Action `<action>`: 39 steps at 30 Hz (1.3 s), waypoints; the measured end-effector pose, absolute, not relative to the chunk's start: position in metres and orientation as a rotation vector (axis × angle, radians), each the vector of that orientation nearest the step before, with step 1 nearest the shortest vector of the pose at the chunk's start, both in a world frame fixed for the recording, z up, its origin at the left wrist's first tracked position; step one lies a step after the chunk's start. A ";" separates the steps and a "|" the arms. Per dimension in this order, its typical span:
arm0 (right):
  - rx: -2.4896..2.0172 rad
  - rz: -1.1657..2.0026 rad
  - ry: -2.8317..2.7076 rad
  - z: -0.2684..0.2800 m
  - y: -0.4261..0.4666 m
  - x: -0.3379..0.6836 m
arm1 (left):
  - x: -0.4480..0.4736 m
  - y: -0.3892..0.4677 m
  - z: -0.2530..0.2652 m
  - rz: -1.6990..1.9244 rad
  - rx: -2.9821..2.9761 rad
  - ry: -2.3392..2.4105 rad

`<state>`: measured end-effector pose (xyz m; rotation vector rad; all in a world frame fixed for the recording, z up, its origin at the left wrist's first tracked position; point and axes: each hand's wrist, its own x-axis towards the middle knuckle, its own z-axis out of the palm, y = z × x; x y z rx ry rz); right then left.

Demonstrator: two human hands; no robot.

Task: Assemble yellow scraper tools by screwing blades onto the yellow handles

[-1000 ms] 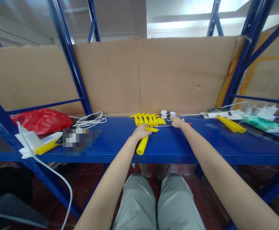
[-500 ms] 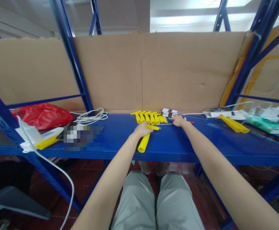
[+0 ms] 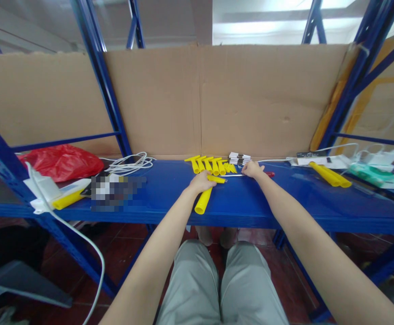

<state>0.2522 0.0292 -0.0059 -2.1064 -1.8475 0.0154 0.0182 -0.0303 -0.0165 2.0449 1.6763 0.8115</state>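
My left hand [image 3: 201, 181] is closed around a yellow T-shaped piece [image 3: 204, 202], whose hollow round handle points toward me over the blue shelf. Its crossbar [image 3: 216, 179] sticks out to the right of my fingers. My right hand [image 3: 252, 169] has its fingers curled over what looks like a red-handled screwdriver [image 3: 270, 174]; a thin metal shaft shows to the left of the hand. Behind my hands several more yellow T-shaped pieces [image 3: 208, 165] lie in a row. Small yellow pieces [image 3: 230, 168] and a stack of white-and-black strips [image 3: 239, 159] lie beside them.
The blue shelf [image 3: 170, 194] has a cardboard sheet [image 3: 251, 99] along its back. To the left are a coiled white cable [image 3: 132, 164] and a red plastic bag [image 3: 63, 162]. Two yellow tubes [image 3: 330, 175] and a green-and-white packet [image 3: 376, 175] lie right.
My right hand's fingers have curled in from a flatter reach, and more of the red handle shows beside it. My left hand keeps hold of the yellow T-shaped piece, nearly still.
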 end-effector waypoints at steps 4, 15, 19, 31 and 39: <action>-2.199 0.103 -1.767 -0.003 0.029 0.250 | 0.018 -0.030 -0.016 0.807 2.052 1.684; -1.669 0.264 -1.826 -0.001 0.010 0.232 | 0.020 -0.036 -0.012 0.852 2.059 1.597; -1.248 0.583 -1.920 -0.006 -0.001 0.220 | 0.022 -0.040 -0.010 0.881 2.078 1.553; -1.164 0.769 -2.084 -0.016 -0.005 0.204 | 0.024 -0.045 -0.007 0.899 2.120 1.496; -1.174 0.786 -2.108 -0.020 -0.004 0.204 | 0.023 -0.037 -0.014 0.933 2.077 1.381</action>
